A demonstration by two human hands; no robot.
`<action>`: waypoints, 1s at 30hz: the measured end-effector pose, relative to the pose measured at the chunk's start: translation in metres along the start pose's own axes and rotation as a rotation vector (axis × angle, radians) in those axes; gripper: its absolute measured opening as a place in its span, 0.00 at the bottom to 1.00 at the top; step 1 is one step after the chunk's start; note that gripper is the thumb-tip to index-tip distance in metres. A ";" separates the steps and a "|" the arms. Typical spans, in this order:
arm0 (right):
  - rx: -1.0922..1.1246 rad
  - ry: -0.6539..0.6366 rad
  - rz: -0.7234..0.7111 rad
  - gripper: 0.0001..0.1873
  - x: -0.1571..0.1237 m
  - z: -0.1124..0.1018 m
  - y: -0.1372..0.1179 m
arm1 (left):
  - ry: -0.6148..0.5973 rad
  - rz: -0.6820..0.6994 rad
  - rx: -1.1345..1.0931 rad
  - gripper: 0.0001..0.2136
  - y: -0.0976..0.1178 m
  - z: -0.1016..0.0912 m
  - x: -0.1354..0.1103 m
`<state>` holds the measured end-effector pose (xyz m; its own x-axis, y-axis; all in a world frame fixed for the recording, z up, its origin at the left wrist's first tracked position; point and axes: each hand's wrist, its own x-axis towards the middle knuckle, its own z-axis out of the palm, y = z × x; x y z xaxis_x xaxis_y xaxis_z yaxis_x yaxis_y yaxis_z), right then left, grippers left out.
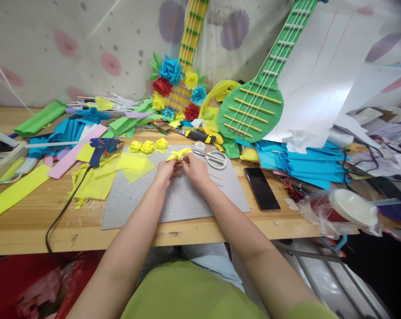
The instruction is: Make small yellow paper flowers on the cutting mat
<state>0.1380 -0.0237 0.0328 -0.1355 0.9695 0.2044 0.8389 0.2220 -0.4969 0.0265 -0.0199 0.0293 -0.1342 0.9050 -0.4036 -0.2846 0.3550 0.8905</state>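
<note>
Both my arms reach forward over the near edge of the tabletop (pixel 296 225), coming together in front of me. My left forearm (pixel 135 221) slants up and to the right, my right forearm (pixel 238 217) up and to the left, so the two make a peak above the grey mat (pixel 127 206).

At that peak my left grip (pixel 166 170) and right grip (pixel 194 167) sit side by side, backs mostly upward, fingers bent inward. Both are closed on the yellow paper (pixel 178 153), the left at its left part, the right at its right end. The paper lies across my fingertips, over the far part of the mat; my finger ends are partly hidden.

Just beyond my right grip are the scissors (pixel 220 161), with a tape roll (pixel 199 145) near them. Three yellow flowers (pixel 147 146) stand in a row beyond my left grip, and flat yellow sheets (pixel 132 161) lie to its left. Farther left is the glue gun (pixel 99 150); the phone (pixel 262 188) lies right of the mat.
</note>
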 end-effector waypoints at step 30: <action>0.113 -0.029 0.131 0.15 0.004 -0.008 -0.012 | 0.189 -0.143 -0.236 0.05 0.007 0.008 0.010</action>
<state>0.1319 -0.0232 0.0461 -0.0455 0.9931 0.1079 0.7861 0.1022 -0.6096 0.0308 -0.0063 0.0331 -0.2444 0.7824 -0.5728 -0.5228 0.3912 0.7574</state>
